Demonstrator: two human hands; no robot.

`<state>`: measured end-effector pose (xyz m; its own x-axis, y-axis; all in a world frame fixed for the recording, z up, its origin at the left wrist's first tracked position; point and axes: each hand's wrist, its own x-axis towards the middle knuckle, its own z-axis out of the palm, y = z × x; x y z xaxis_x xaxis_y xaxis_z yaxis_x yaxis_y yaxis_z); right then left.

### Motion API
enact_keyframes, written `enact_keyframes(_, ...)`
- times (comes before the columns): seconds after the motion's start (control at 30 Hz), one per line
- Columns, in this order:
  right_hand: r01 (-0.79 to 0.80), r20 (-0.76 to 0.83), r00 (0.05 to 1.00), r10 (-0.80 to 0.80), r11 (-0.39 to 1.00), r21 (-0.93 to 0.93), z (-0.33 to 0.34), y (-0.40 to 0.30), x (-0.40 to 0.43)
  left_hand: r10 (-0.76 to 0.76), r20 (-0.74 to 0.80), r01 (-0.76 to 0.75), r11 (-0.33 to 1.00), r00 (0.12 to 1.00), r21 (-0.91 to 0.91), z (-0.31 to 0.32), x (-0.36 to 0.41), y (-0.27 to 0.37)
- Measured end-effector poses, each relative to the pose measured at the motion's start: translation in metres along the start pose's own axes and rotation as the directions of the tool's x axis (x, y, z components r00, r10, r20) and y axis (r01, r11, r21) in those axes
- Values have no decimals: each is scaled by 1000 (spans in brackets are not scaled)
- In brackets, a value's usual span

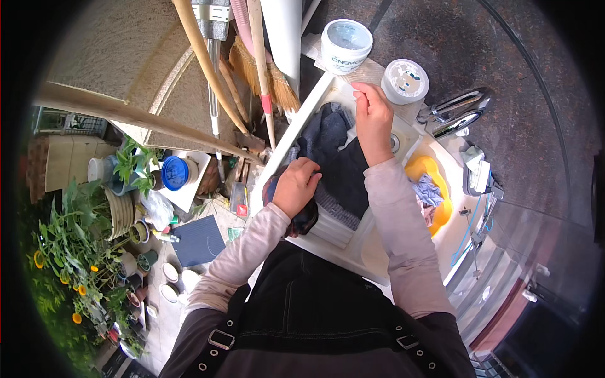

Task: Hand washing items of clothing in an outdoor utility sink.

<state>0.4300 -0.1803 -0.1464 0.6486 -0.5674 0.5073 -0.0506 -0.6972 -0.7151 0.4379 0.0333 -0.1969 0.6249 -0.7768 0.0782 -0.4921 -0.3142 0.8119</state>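
Note:
My left hand [298, 185], fingers curled, rests over a dark bunched cloth [306, 219] with reddish patches at the left rim of a white laundry sink [285, 166]. Whether its fingers grip the cloth is hidden. My right hand [375, 120] is above the sink's far corner, thumb and forefinger close together; I cannot tell if something small is between them. Wet dark grey garments [326, 132] and a black cloth [347, 177] lie in the basin, partly over a ribbed washboard surface [333, 224].
Two white tubs [346, 47] [405, 82] stand behind the sink beside a chrome faucet [456, 113]. A yellow basin [443, 215] holds crumpled cloths [427, 190]. Brooms [279, 87] and wooden poles [142, 120] lean at the left, near potted plants [78, 245].

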Motion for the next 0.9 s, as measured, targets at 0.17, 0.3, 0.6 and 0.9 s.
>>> enact_keyframes(0.17,115,-2,993,-117,975,-188,24,0,100,-48,-170,47,999,984,-8,-23,-4,-21)
enact_keyframes(0.3,-276,323,868,378,907,-318,50,51,186,-74,-213,63,996,974,-59,-36,-10,-26)
enact_keyframes(0.6,-113,730,324,601,791,-601,96,42,190,-236,-228,202,966,945,-163,-68,-50,-56)
enact_keyframes(0.9,-137,784,252,568,823,-552,106,41,180,-337,-214,285,928,917,-240,-68,-61,-63)
